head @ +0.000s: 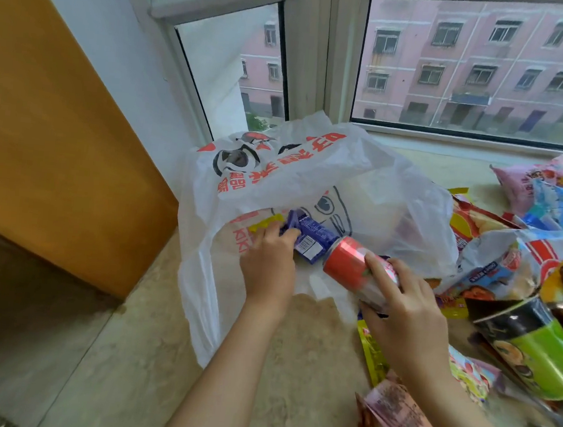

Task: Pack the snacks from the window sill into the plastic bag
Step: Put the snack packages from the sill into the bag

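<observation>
While bag [287,176] lies on its side on sill [296,335], mouth facing the person: left hand [268,263] reaches inside, fingers curled on blue packet [309,236], probably seating it deep and pinning the lower lip flat. Right hand [404,314] wrapped round red can [354,265], top end aimed into the mouth, just crossing the lip. Remaining snacks [522,271] heaped right, touching the bag's flank. Open room: bare sill at front left, free space deep in bag. Limits: cabinet [58,123] left, window frame [315,61] behind, sill edge drops front left. Upper lip sagging, could snag the can.
</observation>
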Available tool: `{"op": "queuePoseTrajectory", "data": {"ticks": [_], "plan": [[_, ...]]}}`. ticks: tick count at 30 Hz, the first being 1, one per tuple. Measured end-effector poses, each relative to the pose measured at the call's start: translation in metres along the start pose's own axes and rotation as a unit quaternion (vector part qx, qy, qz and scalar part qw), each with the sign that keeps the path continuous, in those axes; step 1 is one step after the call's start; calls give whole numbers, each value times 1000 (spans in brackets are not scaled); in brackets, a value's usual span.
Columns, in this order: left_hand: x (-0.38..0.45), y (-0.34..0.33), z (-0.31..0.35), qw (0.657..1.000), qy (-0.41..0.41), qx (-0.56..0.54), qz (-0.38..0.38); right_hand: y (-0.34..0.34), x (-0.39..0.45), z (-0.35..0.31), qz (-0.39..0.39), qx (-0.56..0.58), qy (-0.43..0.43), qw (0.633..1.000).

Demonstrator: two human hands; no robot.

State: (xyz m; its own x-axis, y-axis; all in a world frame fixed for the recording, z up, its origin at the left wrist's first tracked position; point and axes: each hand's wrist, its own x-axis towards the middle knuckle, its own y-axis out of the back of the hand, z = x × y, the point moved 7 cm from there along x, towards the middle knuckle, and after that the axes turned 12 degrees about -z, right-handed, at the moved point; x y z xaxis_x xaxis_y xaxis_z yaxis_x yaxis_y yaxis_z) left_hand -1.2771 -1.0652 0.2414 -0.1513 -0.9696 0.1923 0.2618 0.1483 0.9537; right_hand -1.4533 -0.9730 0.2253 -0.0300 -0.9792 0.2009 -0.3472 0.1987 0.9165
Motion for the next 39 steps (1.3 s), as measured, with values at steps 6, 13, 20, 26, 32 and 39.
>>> {"op": "queuePoseTrajectory", "data": {"ticks": [6,13,20,26,32,39], "plan": [[15,-75,-38,942,28,242,-233,-37,18,-9,-45,7,-10,999],[4,-118,-80,912,36,221,-343,-72,60,-23,-76,19,-23,997],[13,-115,-85,933,43,146,-325,-114,111,-38,-138,3,-54,989],[3,-117,-68,935,-11,130,-330,-131,134,-34,-155,33,-103,982],[-4,-102,-34,958,-59,75,-269,-120,123,-20,-180,-63,-96,977],[-21,-87,14,956,-119,106,-246,-96,68,-13,-140,-85,-79,983]]}}
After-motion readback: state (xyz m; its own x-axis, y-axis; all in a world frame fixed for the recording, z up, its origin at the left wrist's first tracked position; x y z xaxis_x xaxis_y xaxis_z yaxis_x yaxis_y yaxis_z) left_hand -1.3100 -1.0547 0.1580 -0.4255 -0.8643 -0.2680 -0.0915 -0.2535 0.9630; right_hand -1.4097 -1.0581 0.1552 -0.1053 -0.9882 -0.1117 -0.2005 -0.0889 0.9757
